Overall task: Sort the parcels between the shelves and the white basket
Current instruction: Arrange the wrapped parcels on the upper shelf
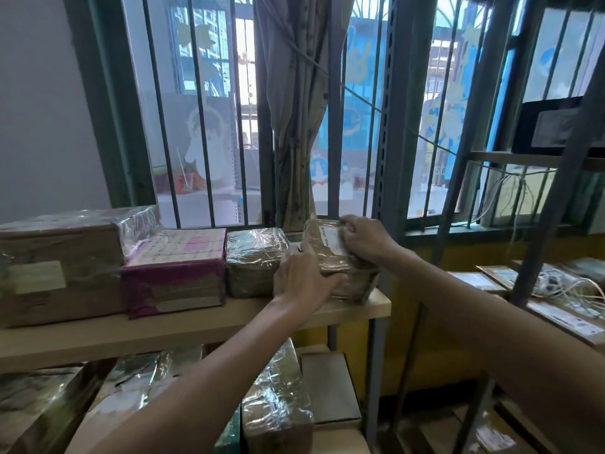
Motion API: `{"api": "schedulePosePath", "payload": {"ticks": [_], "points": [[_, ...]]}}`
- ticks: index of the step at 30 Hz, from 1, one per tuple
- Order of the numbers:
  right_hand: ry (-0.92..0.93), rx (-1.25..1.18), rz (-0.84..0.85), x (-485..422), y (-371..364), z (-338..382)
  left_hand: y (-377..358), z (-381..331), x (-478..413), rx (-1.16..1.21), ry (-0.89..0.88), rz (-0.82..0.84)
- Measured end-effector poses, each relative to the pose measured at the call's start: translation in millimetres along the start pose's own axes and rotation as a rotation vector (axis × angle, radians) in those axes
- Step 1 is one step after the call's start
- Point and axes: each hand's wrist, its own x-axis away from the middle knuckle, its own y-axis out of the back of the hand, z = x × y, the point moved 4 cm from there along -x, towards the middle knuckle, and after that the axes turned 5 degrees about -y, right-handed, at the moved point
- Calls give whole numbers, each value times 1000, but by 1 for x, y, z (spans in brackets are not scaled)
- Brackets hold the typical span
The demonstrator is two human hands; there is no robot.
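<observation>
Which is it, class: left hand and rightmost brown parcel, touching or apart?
Touching: the head view shows the left hand gripping the rightmost brown parcel.

The white label point(329, 239) on the held parcel point(360, 280) is too blurred to read.

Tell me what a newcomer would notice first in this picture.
The left hand and right hand grip a wrapped brown parcel at the right end of the shelf. Further left in the row sits a pink parcel. Behind them a barred window shines bright.
</observation>
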Motion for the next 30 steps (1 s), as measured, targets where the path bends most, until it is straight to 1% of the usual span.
{"api": "schedulePosePath", "payload": {"ticks": [3,6,8,14,18,20,21,23,24,26,28,30], "points": [[6,99,113,9,-6,-4,-4,3,2,57,10,-32],[47,215,282,17,-9,-3,-5,11,6,5,-83,-68],[46,222,342,18,-8,-6,-8,15,9,-22,-149,-53],[82,100,297,11,-20,-7,-9,31,17,2,-260,29],[77,158,332,-3,-25,-6,-4,37,19,-60,-297,99],[83,232,350,-6,-26,-3,1,40,23,-39,-312,122],[119,271,326,-6,-27,2,4,43,25,-17,-326,112],[247,271,257,-2,-33,21,13,53,30,-9,-328,56],[317,270,241,1,-38,32,18,61,33,-17,-305,36],[424,343,230,6,-51,53,26,80,40,-54,-262,33],[464,449,226,9,-67,68,32,98,50,-95,-222,42],[462,543,230,10,-80,75,38,113,57,-117,-188,41]]}}
